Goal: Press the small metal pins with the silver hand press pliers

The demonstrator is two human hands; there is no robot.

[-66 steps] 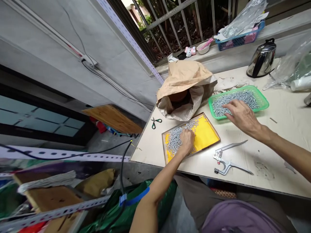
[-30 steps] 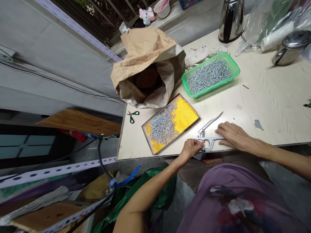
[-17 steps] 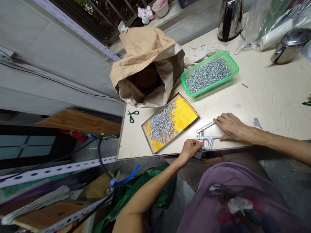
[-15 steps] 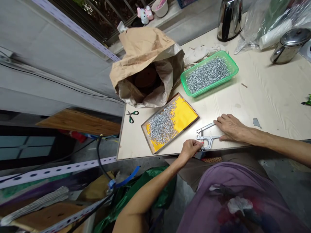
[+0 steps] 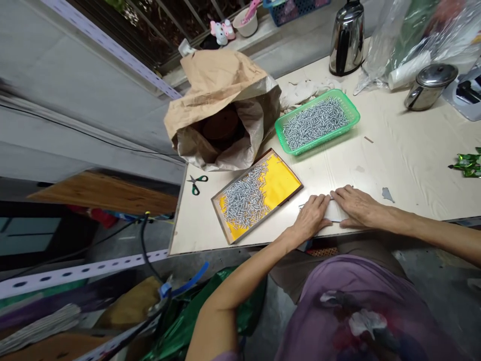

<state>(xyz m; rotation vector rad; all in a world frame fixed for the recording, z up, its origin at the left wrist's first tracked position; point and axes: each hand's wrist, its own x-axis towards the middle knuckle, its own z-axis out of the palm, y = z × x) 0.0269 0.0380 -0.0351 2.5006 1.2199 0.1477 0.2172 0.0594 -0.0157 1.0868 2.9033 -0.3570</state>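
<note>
Two sets of fingers are closed on the metal snap pliers [image 5: 331,198] at the counter's [image 5: 409,160] front edge: your left hand [image 5: 311,215] bends over the head side, mostly hiding it, while your right hand [image 5: 355,205] clasps the handle ends. Near your left hand lies a yellow-lined tray [image 5: 281,181] partly covered with small metal fasteners [image 5: 244,200], and beyond it a green basket [image 5: 326,138] holds more.

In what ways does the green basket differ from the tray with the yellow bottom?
The green basket has perforated green walls; the tray has plain brownish ones. Pieces spread across the basket's floor, while the tray shows a bare yellow area. The tray lies nearer to the left hand than the basket does. Both hold many small silvery metal pieces.
</note>
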